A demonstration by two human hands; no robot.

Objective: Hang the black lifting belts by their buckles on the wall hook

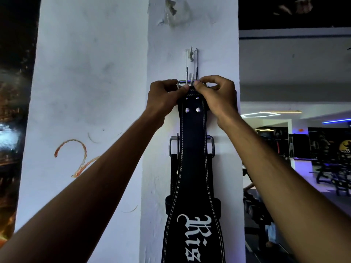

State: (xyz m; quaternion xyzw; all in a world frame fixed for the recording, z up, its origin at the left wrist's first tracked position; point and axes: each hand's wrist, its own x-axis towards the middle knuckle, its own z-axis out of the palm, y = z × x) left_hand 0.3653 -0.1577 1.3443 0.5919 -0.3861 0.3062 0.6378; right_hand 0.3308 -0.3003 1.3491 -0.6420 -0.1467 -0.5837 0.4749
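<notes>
A black lifting belt (192,168) with white stitching and white lettering hangs down the white pillar. My left hand (164,98) and my right hand (216,96) both pinch its top end at the metal buckle (182,82), whose two prongs point up. The buckle sits around a small white hook (191,82) on the wall. A second white wall hook (190,54) is higher up, with a thin wire loop hanging from it. Behind the front belt, another black belt (174,168) shows its wide metal buckle (173,145) lower on the pillar.
The white pillar (95,92) has scuffs, an orange scrawl and a chipped patch near the top. To the right a dim gym room opens with benches, racks (330,179) and blue strip lights. A dark mural fills the left edge.
</notes>
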